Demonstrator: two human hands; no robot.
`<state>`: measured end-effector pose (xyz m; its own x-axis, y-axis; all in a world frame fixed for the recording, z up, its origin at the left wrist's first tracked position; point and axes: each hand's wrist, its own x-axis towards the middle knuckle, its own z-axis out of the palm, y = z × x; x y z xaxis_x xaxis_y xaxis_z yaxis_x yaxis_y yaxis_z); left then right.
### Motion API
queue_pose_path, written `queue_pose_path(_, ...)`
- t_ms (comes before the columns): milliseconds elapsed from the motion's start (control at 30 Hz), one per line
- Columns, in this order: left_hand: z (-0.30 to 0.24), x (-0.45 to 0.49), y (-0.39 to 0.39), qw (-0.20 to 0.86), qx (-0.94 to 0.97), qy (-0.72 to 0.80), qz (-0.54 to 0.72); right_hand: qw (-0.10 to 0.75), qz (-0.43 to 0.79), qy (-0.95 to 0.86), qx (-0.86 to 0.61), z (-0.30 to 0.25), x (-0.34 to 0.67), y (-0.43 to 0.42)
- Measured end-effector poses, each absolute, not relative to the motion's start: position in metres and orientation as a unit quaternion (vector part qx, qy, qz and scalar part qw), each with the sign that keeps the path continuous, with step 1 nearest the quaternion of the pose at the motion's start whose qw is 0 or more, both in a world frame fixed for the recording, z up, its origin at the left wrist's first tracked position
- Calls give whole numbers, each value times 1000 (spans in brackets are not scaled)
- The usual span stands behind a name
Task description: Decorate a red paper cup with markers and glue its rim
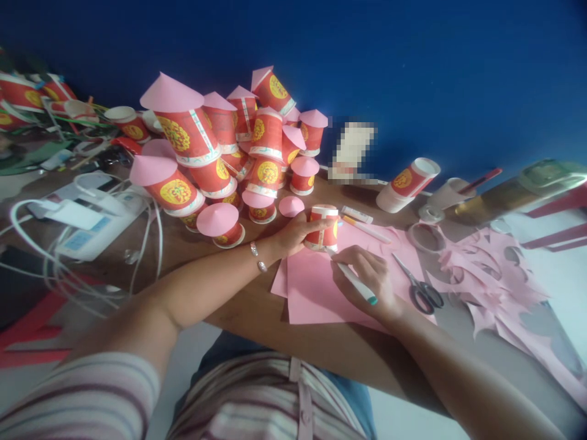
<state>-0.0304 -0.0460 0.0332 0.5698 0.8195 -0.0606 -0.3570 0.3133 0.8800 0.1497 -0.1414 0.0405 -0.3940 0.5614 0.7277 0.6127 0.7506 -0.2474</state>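
My left hand is wrapped round a red and white paper cup, which stands mouth up or nearly so over sheets of pink paper. Between the fingers of my right hand is a white marker with a green end pointing toward me. Its other end is close to the cup's base; whether it touches the cup or the paper I cannot tell. To the right of that hand lie black-handled scissors. A pencil and a small white tube rest just behind the cup.
Several red cups with pink cone tops are stacked at the back left. A white power strip with cables lies left. Pink paper scraps, a tape roll, two nested cups and a gold-tinted bottle are on the right.
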Motion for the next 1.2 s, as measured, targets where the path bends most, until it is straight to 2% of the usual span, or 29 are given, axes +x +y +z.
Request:
queue_pose_path(400, 27, -31, -44, 770, 457, 236, 379, 408, 12, -838, -363, 47, 148, -143)
queue_pose_path(1200, 29, -30, -44, 767, 450, 242, 388, 418, 3, -828, -373, 45, 150, -145)
